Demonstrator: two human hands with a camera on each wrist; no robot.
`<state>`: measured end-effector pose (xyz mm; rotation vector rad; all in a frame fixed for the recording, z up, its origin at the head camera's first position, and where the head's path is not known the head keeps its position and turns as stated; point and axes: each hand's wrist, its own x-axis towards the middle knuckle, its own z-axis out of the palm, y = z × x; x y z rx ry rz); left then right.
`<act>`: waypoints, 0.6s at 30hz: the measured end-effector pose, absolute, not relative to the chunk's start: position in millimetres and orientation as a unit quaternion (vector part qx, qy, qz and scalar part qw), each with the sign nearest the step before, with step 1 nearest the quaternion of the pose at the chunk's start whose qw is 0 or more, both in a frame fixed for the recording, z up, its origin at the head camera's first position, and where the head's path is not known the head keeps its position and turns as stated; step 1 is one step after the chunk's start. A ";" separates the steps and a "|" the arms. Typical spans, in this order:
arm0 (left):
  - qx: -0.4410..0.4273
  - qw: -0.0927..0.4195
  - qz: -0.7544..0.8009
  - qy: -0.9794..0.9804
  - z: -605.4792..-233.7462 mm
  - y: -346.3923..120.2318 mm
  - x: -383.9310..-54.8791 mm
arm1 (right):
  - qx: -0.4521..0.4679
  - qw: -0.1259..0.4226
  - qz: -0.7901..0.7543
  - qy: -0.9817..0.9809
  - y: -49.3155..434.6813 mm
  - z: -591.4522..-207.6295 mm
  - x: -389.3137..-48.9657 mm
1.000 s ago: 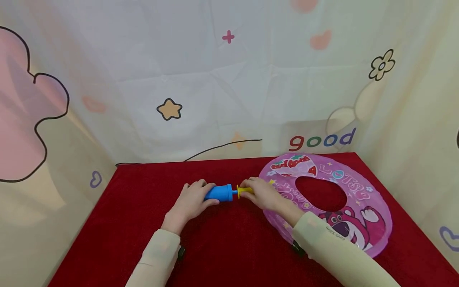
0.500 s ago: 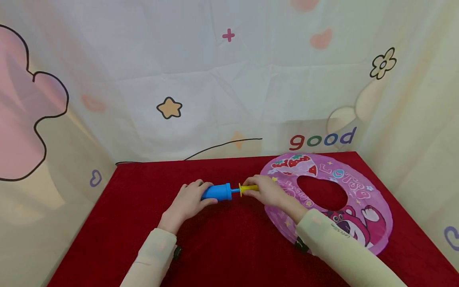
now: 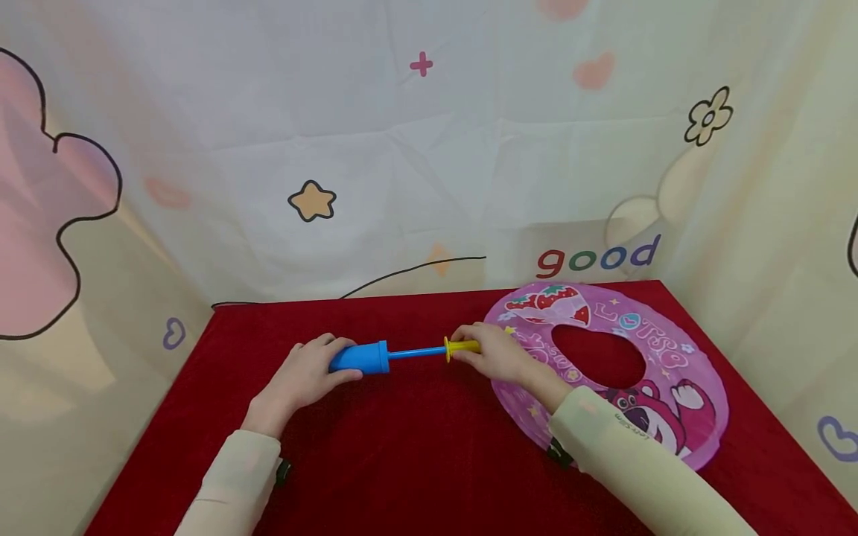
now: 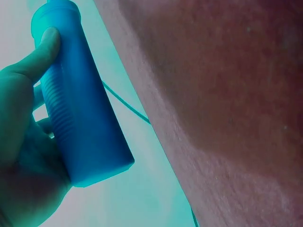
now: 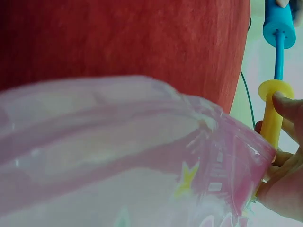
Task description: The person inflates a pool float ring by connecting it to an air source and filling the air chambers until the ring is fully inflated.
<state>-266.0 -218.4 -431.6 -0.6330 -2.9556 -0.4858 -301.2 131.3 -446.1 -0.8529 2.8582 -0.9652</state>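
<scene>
A blue hand pump (image 3: 367,359) lies level across the middle of the head view, its blue rod (image 3: 417,352) drawn well out of the barrel. My left hand (image 3: 304,370) grips the barrel; in the left wrist view the thumb (image 4: 49,41) lies along the blue pump barrel (image 4: 87,109). At the rod's other end, my right hand (image 3: 494,351) holds the yellow handle (image 3: 464,347). The right wrist view shows fingers curled round that yellow handle (image 5: 271,120), close beside the pink swim ring (image 5: 118,161). How the pump's far end or nozzle connects is hidden.
The pink swim ring (image 3: 684,417), printed with strawberries and a bear, lies on the right of the red-covered table (image 3: 402,461), partly under my right forearm. A patterned white curtain (image 3: 375,134) hangs behind the table and along both sides.
My left hand has moved left with the pump barrel, while my right hand stays nearly in place with the handle. Much more of the blue rod shows now.
</scene>
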 end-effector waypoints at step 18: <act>-0.228 0.027 -0.141 -0.963 -439.8 -167.2 -275.8 | -0.283 -0.033 -0.301 0.910 120.5 -455.4 -296.0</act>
